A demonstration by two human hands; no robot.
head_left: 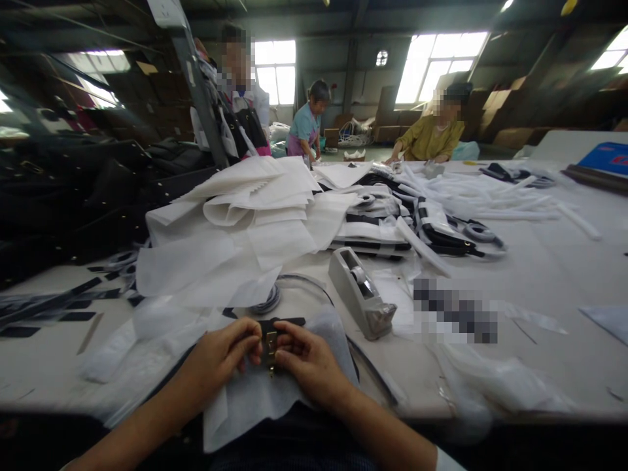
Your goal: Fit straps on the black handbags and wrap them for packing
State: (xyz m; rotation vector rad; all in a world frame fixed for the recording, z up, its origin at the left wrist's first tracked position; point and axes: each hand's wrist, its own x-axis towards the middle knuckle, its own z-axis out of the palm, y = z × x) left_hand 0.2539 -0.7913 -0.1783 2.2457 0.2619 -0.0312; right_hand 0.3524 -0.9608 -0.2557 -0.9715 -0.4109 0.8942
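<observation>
My left hand (223, 356) and my right hand (307, 363) meet at the table's near edge, both pinched on a black strap with a gold metal buckle (269, 340). The buckle sits between my fingertips, over a sheet of white non-woven fabric (255, 399) that hangs off the edge towards me. The strap's black end (287, 321) shows just above my right fingers. A thin dark cord (314, 284) curves round behind my hands.
A grey tape dispenser (360, 294) stands right of my hands. A heap of white fabric sheets (245, 222) lies behind, with black and white straps (422, 226) beyond. Black bags (73, 196) pile at the left. Three other people (434, 134) work at the far side.
</observation>
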